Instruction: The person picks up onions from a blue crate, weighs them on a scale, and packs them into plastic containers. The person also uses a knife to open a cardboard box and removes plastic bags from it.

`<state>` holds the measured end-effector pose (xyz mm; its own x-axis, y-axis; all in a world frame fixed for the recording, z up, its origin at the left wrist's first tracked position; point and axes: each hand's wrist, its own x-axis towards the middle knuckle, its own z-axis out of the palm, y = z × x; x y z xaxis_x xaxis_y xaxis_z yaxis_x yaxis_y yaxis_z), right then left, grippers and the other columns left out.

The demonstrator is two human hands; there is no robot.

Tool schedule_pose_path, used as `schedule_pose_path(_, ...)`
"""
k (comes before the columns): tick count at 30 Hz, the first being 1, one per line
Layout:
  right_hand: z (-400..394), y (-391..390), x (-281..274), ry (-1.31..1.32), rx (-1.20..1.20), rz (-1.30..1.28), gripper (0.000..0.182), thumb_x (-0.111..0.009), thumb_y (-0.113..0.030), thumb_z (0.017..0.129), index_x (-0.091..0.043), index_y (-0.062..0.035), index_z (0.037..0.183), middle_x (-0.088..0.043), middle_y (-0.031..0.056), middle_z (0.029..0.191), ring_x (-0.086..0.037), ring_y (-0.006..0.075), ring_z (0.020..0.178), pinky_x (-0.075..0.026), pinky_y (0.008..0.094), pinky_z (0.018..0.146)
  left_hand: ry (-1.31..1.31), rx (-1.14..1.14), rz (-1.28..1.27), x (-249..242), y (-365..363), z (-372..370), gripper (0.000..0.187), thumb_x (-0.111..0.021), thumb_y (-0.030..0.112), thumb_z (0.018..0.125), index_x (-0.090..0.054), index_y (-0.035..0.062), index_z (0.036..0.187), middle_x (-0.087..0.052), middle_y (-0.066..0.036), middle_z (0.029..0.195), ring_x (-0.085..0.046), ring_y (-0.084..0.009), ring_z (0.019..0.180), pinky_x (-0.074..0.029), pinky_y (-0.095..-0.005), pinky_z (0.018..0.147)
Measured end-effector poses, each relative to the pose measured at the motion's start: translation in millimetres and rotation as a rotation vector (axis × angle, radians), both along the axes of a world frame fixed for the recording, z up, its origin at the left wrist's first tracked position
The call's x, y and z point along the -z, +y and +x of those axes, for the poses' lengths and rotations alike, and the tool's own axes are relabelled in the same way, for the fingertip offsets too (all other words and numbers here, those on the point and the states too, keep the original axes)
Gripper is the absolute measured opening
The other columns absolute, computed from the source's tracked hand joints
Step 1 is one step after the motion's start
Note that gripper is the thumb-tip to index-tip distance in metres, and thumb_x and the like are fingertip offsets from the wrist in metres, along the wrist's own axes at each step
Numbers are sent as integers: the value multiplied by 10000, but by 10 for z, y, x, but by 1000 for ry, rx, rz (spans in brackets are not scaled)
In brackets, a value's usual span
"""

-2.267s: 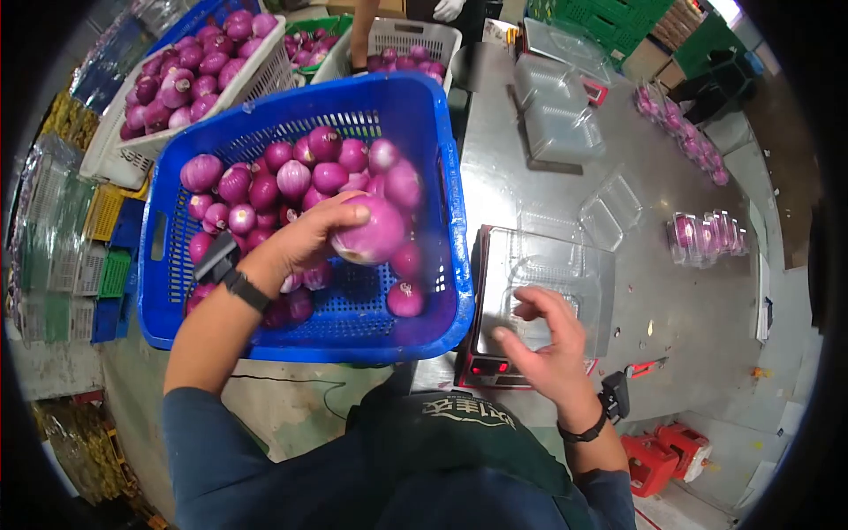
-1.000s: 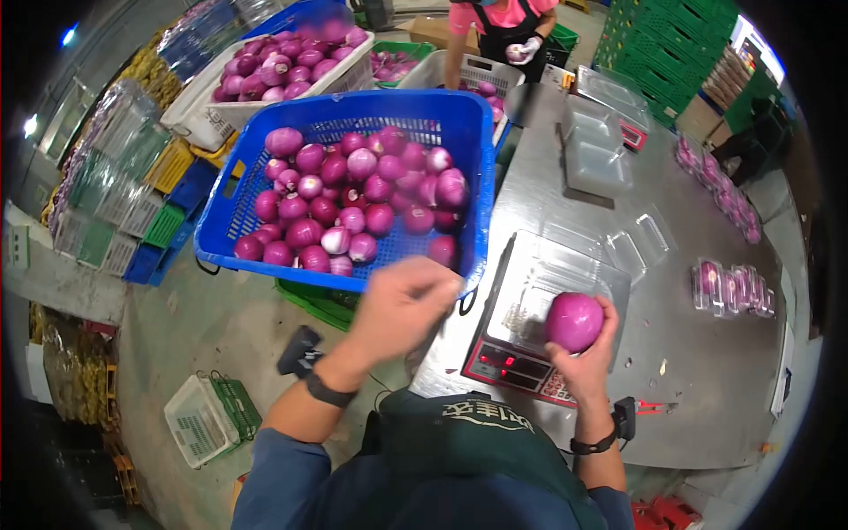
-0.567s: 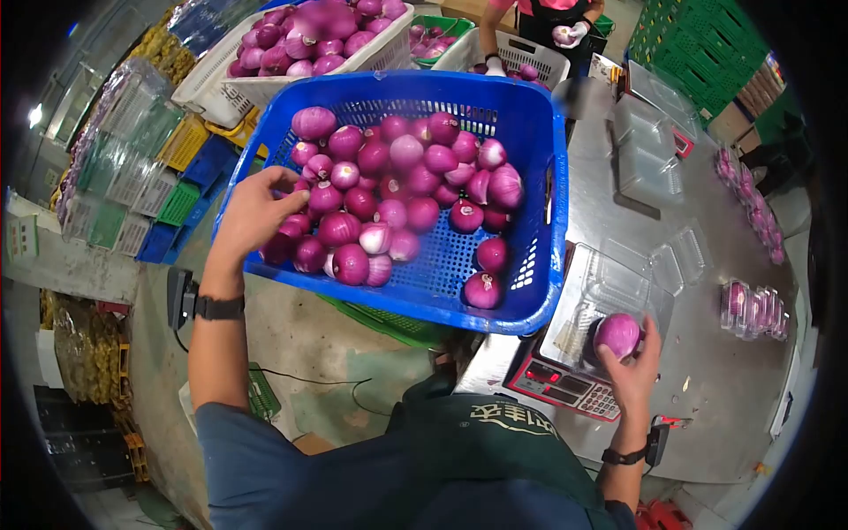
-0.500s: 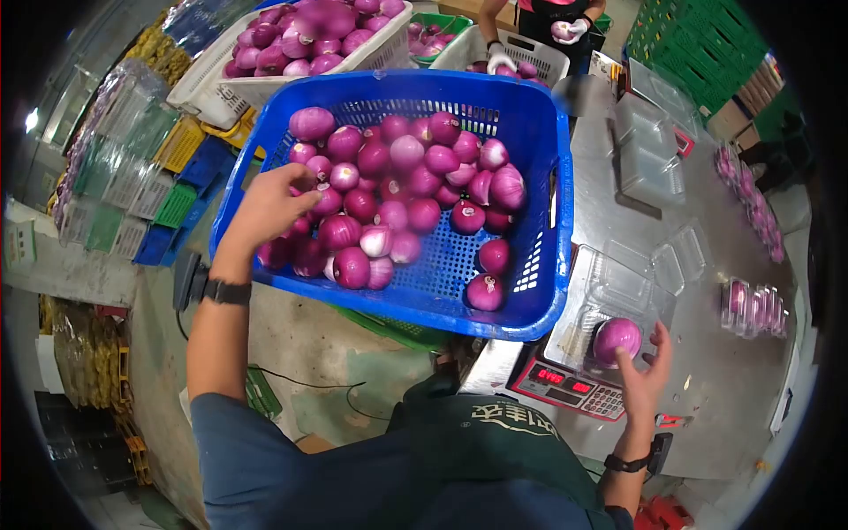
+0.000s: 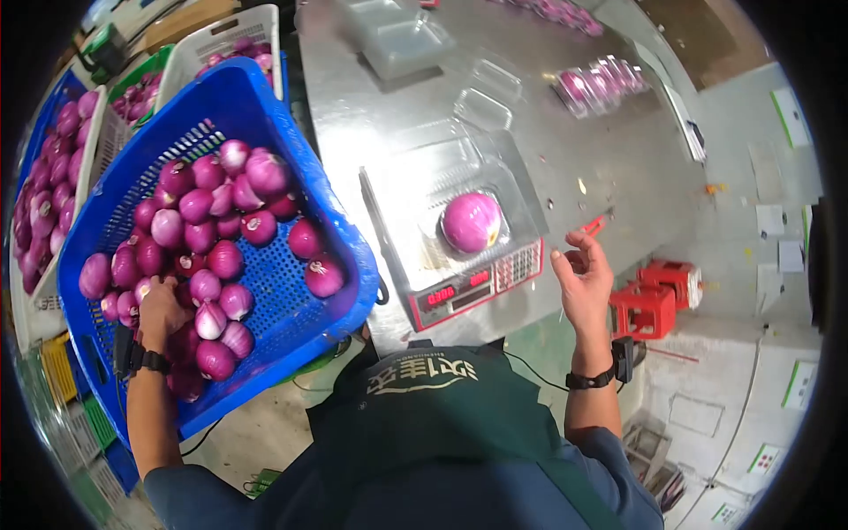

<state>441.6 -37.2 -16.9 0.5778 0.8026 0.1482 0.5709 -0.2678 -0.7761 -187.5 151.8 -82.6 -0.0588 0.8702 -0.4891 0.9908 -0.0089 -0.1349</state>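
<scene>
My left hand [image 5: 162,309] reaches down among the red onions [image 5: 212,256] in the blue basket [image 5: 305,168]; its fingertips are partly hidden between onions, so its grip is unclear. My right hand [image 5: 583,276] is raised beside the scale, fingers apart and curved, holding nothing. One large onion [image 5: 471,223] rests in a clear plastic tray [image 5: 515,181] on the scale [image 5: 477,293], whose red digits are lit. The right hand does not touch the onion or the scale.
White crates [image 5: 262,26] of onions stand behind and left of the basket. Empty clear containers [image 5: 402,44] and packed onions [image 5: 601,86] lie on the metal table [image 5: 565,150]. Red pliers-like handles [image 5: 596,224] lie near the scale. Red stools [image 5: 643,309] stand at the right.
The view has swung right. My right hand has moved away from the onion on the scale, and my left hand has gone lower among the basket's onions. The display reading has changed.
</scene>
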Motion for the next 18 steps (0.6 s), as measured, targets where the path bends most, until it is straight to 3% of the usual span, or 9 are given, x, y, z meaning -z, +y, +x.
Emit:
schedule_pose_path(6, 71, -113, 55, 126, 11, -5, 349, -788, -70, 906, -666, 14, 1222, -712, 59, 1095, -635, 89, 843, -549, 262, 760, -5, 17, 192, 242, -54, -74, 706, -908, 180, 628, -599, 14, 1240, -556, -257, 1270, -630, -461, 1094, -558, -503, 956)
schedule_pose_path(8, 142, -70, 98, 134, -24, 51, 325, -783, -67, 915, -673, 8, 1211, -716, 49, 1072, -631, 79, 844, -545, 260, 771, -196, 17, 317, 153, -19, -258, 609, -851, 117, 645, -609, -3, 1191, -591, -244, 1156, -642, -431, 1011, -572, -462, 889)
schedule_pose_path(9, 152, -24, 93, 143, -29, 52, 325, -783, -67, 915, -673, 8, 1211, -716, 49, 1072, -631, 79, 844, -545, 260, 771, -371, -3, 308, 215, 109, -529, 566, -815, 85, 640, -616, 1, 1164, -621, -167, 1069, -649, -343, 951, -564, -405, 848)
schedule_pose_path(10, 139, 47, 54, 202, -48, 82, 320, -783, -66, 914, -675, 5, 1207, -717, 46, 1069, -629, 76, 847, -542, 258, 780, -737, -298, 156, -23, 154, -449, 628, -821, 101, 635, -625, 35, 1228, -646, -93, 1108, -664, -257, 999, -560, -357, 858)
schedule_pose_path(12, 67, 149, -16, 273, -81, 115, 315, -784, -65, 914, -678, 3, 1203, -717, 44, 1066, -627, 72, 850, -538, 256, 790, -1107, -579, 173, -695, -60, 20, 699, -820, 93, 644, -609, 61, 1309, -634, -73, 1238, -665, -210, 1093, -559, -337, 929)
schedule_pose_path(14, -77, 303, -59, 429, -227, 151, 315, -780, -48, 908, -679, 0, 1203, -715, 39, 1069, -623, 66, 859, -530, 249, 804, -1467, -477, 229, -1071, -341, 462, 743, -816, 81, 659, -580, 62, 1363, -620, -96, 1327, -652, -225, 1182, -543, -349, 1017)
schedule_pose_path(18, -609, 483, -140, 785, -634, 97, 427, -771, 2, 887, -627, 0, 1290, -703, 55, 1092, -615, 65, 845, -525, 247, 819, -1638, -114, 390, -1474, -910, 1645, 783, -919, 75, 629, -577, 105, 1332, -563, -144, 1412, -587, -259, 1287, -512, -396, 1081)
